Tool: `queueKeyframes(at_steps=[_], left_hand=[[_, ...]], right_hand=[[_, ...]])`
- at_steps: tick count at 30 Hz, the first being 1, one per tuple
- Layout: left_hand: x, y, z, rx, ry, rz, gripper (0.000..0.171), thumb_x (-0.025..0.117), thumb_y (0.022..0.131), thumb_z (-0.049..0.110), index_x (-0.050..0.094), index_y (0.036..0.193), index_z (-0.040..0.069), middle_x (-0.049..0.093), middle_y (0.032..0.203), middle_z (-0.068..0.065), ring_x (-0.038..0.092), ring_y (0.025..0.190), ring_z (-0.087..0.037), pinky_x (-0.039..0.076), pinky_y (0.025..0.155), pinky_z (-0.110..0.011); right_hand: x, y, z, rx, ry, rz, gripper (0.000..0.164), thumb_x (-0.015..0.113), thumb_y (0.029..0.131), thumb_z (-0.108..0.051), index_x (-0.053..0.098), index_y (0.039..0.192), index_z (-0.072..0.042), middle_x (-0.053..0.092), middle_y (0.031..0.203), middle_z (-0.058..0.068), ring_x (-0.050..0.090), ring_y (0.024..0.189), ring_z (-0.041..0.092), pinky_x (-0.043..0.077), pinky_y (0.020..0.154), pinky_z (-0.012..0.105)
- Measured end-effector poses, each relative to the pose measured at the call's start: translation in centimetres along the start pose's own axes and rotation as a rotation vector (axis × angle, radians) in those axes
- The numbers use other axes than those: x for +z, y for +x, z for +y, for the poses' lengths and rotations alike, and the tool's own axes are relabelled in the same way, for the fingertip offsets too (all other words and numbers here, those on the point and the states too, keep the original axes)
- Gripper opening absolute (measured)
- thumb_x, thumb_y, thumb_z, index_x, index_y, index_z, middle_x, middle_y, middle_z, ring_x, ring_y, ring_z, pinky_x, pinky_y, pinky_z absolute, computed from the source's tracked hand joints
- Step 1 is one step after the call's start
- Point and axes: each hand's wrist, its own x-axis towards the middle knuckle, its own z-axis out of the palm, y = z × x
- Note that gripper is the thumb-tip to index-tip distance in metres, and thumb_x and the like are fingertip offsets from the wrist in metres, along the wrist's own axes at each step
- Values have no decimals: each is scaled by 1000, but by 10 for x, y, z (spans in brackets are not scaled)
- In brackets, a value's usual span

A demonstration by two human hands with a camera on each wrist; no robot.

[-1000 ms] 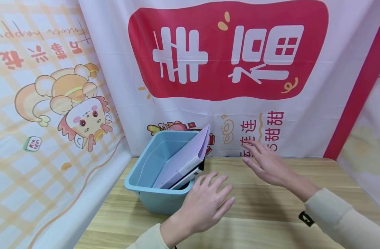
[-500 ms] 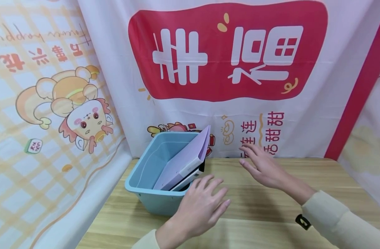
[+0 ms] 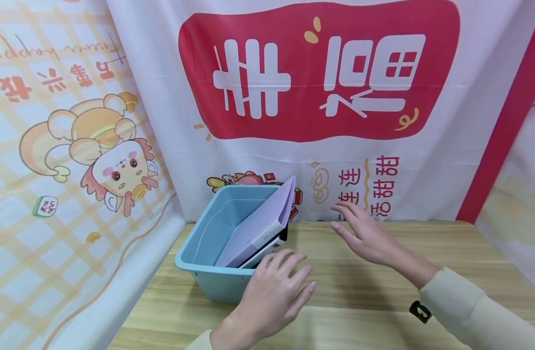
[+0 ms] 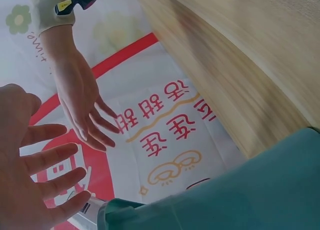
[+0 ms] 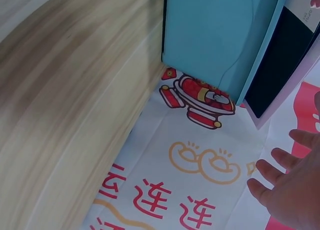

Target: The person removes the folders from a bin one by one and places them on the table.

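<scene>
In the head view a blue plastic bin point(image 3: 225, 286) stands on the table, left of centre. A lilac folder point(image 3: 260, 218) leans inside it, its upper end sticking out past the right rim. Beneath it lies a second folder with a white spine point(image 3: 262, 253) and a black part. My left hand point(image 3: 274, 294) hovers in front of the bin's near right corner, fingers spread and holding nothing. To the right of the bin, above the table, my right hand point(image 3: 365, 236) has its fingers extended, also without anything in it. The right wrist view shows the dark folder point(image 5: 280, 59) against the lilac one.
The wooden table point(image 3: 364, 311) runs back to a white cloth point(image 3: 158, 58) printed with a large red patch. A checked cloth point(image 3: 70, 204) hangs along the left side. A dark wrist strap point(image 3: 420, 311) sits below the right sleeve.
Both hands have drifted slightly left, the left one also a little lower in the head view. The bin and folders stay in place.
</scene>
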Motion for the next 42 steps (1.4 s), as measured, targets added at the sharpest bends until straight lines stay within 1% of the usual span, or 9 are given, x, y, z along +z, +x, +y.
queueKeyframes(at_steps=[7,12,15,18,21,25,28,36,42], left_hand=[[-2,-5,-5,-23,-26,1,27,56,104,42,71,115,23,65,128,0,59,121,-22,50,96,-42],[-2,-10,-10,-51,-52,34,28,60,101,42,72,115,21,67,125,1,60,119,-21,50,97,-42],[-2,-14,-13,-83,-78,51,29,62,100,43,73,113,20,67,122,2,61,118,-21,50,97,-42],[-2,-17,-18,-117,-99,51,30,63,99,44,73,114,20,67,121,4,61,117,-20,50,96,-42],[0,-21,-24,-150,-118,44,32,61,100,46,72,117,22,66,123,4,60,118,-19,50,97,-41],[4,-26,-32,-145,-129,91,33,63,99,45,71,120,21,65,125,3,61,117,-19,51,95,-44],[5,-29,-37,-134,-139,129,32,68,95,42,71,120,20,65,124,3,62,114,-20,52,94,-46],[3,-36,-46,-139,-165,169,32,66,97,42,72,117,18,67,120,1,63,111,-20,51,95,-45],[1,-45,-56,-161,-158,166,33,62,99,44,72,115,16,67,119,1,64,110,-21,51,93,-47]], right_hand=[[3,2,-2,0,45,-1,53,46,109,-43,46,150,-10,46,152,13,44,139,37,38,108,64],[5,2,-4,8,80,-12,53,46,109,-43,45,150,-11,44,153,12,42,141,37,36,109,63],[5,2,-6,27,105,-31,53,45,109,-44,43,151,-12,42,155,12,40,144,37,35,111,63],[6,1,-8,41,119,-39,53,45,109,-44,43,152,-12,41,156,12,38,145,37,34,111,64],[7,1,-10,48,133,-39,52,45,109,-42,42,152,-13,41,156,12,37,145,37,33,111,64],[8,2,-12,60,160,-47,52,46,109,-41,41,153,-14,42,155,11,37,145,36,33,112,64],[8,3,-15,64,176,-52,53,46,109,-42,41,153,-13,42,155,11,38,145,35,33,112,63],[8,6,-26,62,201,-72,58,45,108,-46,38,154,-12,41,155,12,43,142,35,36,112,60],[11,8,-32,58,217,-78,59,46,107,-48,39,153,-12,45,153,12,47,139,35,41,109,58]])
